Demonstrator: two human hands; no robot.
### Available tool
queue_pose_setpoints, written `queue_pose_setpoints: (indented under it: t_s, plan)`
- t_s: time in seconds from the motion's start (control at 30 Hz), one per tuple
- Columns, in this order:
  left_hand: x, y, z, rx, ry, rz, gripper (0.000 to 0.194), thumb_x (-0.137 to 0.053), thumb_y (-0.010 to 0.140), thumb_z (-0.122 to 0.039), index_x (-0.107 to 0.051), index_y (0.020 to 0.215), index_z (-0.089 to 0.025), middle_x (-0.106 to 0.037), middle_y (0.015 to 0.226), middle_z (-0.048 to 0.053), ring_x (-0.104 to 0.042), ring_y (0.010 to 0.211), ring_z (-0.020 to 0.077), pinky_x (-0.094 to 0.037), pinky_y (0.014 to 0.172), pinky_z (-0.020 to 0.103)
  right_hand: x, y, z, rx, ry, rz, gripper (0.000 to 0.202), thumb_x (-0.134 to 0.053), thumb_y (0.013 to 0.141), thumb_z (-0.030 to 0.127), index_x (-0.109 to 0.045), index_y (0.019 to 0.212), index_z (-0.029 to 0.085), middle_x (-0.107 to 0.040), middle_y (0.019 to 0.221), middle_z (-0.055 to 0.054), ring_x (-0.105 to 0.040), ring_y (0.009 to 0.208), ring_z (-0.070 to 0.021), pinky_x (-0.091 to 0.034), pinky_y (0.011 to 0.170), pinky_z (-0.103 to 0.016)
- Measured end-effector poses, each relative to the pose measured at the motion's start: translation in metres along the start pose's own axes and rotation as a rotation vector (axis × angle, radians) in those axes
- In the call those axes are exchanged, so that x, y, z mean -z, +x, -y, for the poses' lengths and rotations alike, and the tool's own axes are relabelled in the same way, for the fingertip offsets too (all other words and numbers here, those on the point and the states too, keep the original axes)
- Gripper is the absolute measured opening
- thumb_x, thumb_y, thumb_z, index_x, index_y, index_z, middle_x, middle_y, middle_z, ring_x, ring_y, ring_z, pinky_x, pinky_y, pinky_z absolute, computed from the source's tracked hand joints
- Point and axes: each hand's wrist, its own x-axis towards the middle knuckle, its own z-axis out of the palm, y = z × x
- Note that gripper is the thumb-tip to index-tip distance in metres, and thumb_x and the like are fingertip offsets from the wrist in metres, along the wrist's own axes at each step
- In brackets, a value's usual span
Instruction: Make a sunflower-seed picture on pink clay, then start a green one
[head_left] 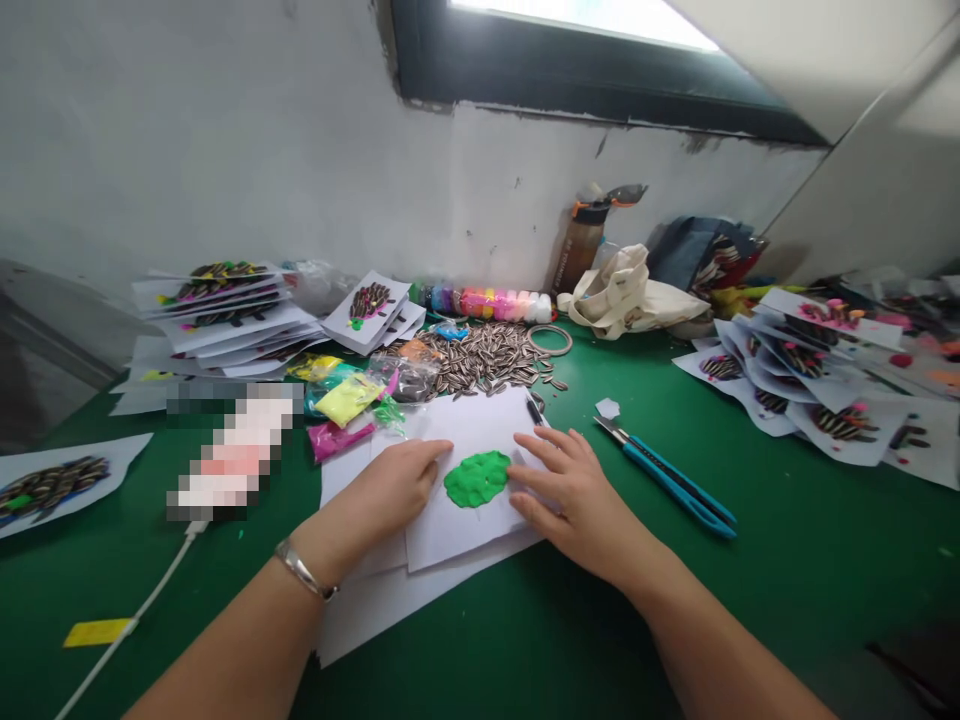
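A flattened oval of green modelling clay (477,479) with a bumpy surface lies on a sheet of white paper (450,545). My left hand (401,482) rests on the paper to the left of the clay, index finger stretched out, the other fingers partly curled and hidden; no object shows in it. Spread fingers of my right hand (566,490) reach over the paper from the right, their tips at the clay's right edge. Beyond the paper is a heap of striped sunflower seeds (487,358). A black pen (534,411) lies by the paper's far right corner.
Blue scissors-like tweezers or cutter (675,482) lie at right. Clay packets (349,400), a tape ring (550,341) and clay tubs (502,303) sit further back. Stacks of seed-decorated sheets (232,325) flank both sides. A white cable (161,590), bottle (579,245) and cloth bag (634,300) are around.
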Motion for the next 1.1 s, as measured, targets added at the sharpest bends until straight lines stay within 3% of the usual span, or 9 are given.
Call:
queue_pose_setpoints:
  t_s: [0.23, 0.37, 0.5, 0.67, 0.87, 1.1]
  plan:
    - [-0.002, -0.002, -0.001, -0.018, 0.046, 0.003, 0.043, -0.035, 0.093, -0.018, -0.059, 0.129, -0.016, -0.066, 0.125, 0.011, -0.061, 0.114, 0.0248, -0.045, 0.099, 0.037, -0.006, 0.004, -0.002, 0.022, 0.017, 0.011, 0.026, -0.052, 0.093, 0.038, -0.067, 0.113, 0.03, -0.056, 0.139, -0.002, -0.042, 0.131, -0.0312, -0.023, 0.11, -0.063]
    - [-0.008, -0.007, 0.003, -0.037, 0.026, -0.023, 0.044, -0.035, 0.094, -0.019, -0.055, 0.133, -0.016, -0.066, 0.117, 0.012, -0.062, 0.106, 0.0247, -0.047, 0.093, 0.037, -0.008, 0.005, -0.004, -0.039, 0.011, -0.034, 0.033, -0.051, 0.094, 0.039, -0.063, 0.122, 0.028, -0.053, 0.142, -0.006, -0.041, 0.132, -0.0321, -0.025, 0.109, -0.063]
    - [-0.015, -0.012, 0.004, -0.055, 0.035, -0.05, 0.044, -0.033, 0.094, -0.016, -0.056, 0.131, -0.015, -0.065, 0.101, 0.012, -0.061, 0.092, 0.0247, -0.049, 0.084, 0.037, -0.008, 0.007, -0.003, -0.044, -0.015, 0.047, 0.032, -0.052, 0.093, 0.04, -0.064, 0.121, 0.03, -0.054, 0.141, -0.004, -0.04, 0.133, -0.0324, -0.023, 0.109, -0.065]
    - [-0.018, -0.014, 0.006, -0.095, 0.004, -0.059, 0.043, -0.033, 0.093, -0.014, -0.057, 0.128, -0.014, -0.062, 0.101, 0.011, -0.058, 0.093, 0.024, -0.047, 0.085, 0.037, 0.001, 0.016, 0.0, -0.065, -0.084, 0.051, 0.038, -0.048, 0.094, 0.045, -0.06, 0.126, 0.029, -0.045, 0.149, -0.005, -0.035, 0.136, -0.0347, -0.021, 0.109, -0.066]
    - [-0.017, -0.013, 0.01, -0.098, -0.046, -0.044, 0.041, -0.033, 0.095, -0.016, -0.058, 0.127, -0.016, -0.062, 0.103, 0.01, -0.058, 0.093, 0.0232, -0.047, 0.087, 0.037, 0.011, 0.029, 0.0, 0.032, -0.105, 0.174, 0.036, -0.047, 0.095, 0.049, -0.065, 0.12, 0.03, -0.047, 0.147, -0.004, -0.033, 0.138, -0.0343, -0.015, 0.111, -0.066]
    - [-0.016, -0.015, 0.007, -0.101, -0.069, -0.043, 0.039, -0.034, 0.095, -0.015, -0.059, 0.125, -0.019, -0.062, 0.1, 0.009, -0.058, 0.095, 0.0231, -0.047, 0.085, 0.035, 0.009, 0.03, 0.0, 0.043, -0.07, 0.162, 0.039, -0.044, 0.095, 0.051, -0.06, 0.127, 0.033, -0.045, 0.149, -0.005, -0.033, 0.139, -0.0345, -0.018, 0.11, -0.067]
